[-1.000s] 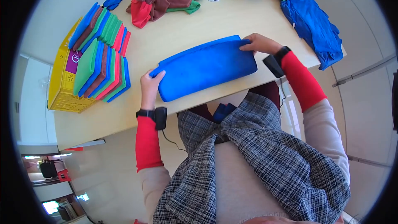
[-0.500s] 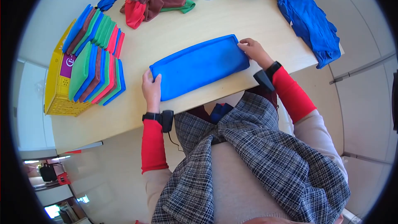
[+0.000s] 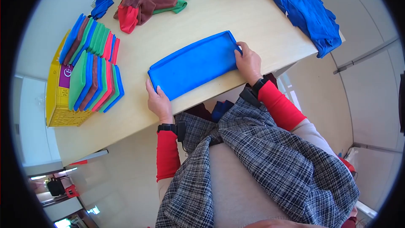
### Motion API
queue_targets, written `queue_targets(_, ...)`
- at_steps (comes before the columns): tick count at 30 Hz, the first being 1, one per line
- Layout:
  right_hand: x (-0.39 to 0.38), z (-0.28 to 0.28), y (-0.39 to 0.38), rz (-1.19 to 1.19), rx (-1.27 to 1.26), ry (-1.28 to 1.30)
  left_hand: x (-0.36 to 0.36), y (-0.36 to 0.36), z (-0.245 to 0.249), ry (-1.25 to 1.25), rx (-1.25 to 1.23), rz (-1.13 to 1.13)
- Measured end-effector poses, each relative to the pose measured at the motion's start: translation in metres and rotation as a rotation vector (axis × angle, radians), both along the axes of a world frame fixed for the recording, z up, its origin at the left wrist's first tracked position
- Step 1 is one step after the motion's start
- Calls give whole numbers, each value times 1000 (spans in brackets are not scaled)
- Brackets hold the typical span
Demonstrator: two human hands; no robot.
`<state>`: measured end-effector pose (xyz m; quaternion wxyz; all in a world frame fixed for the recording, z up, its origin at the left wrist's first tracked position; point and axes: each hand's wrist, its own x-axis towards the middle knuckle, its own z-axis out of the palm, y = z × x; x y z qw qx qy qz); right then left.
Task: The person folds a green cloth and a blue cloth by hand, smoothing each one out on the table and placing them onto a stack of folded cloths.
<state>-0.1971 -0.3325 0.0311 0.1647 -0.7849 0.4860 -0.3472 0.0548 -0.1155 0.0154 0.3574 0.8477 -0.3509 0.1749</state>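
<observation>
A blue towel [image 3: 192,65], folded into a long rectangle, lies near the table's front edge, its long side slanting up to the right. My left hand [image 3: 159,103] grips its left end at the near corner, with the thumb apart from the other fingers. At the opposite end, my right hand [image 3: 249,63] is closed around the right edge, and some of its fingers are hidden. A raised fold runs along the towel's far side.
To the left, a yellow basket [image 3: 55,107] holds several folded towels [image 3: 95,82] standing in rows. Loose brown, red and green cloths [image 3: 154,0] lie heaped at the back. A crumpled blue cloth [image 3: 306,14] hangs over the table's right edge.
The right hand has come further around the towel's right end, and the left hand has shifted down along the left end. The towel looks flatter, its right end narrower.
</observation>
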Motion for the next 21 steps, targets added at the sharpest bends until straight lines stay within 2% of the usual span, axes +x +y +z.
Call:
queue_targets(2,-4,-1,3,-16,-39,30,1,2,0,-10,100,18)
queue_targets(7,-9,-8,3,7,-114,86,0,1,4,-32,123,13)
queue_targets(10,-12,-13,4,11,-182,86,-1,2,9,22,240,29)
queue_targets(14,-15,-11,6,21,-205,148,4,2,4,-47,256,21)
queue_targets(21,-15,-15,5,26,-209,161,-3,1,16,-27,321,64)
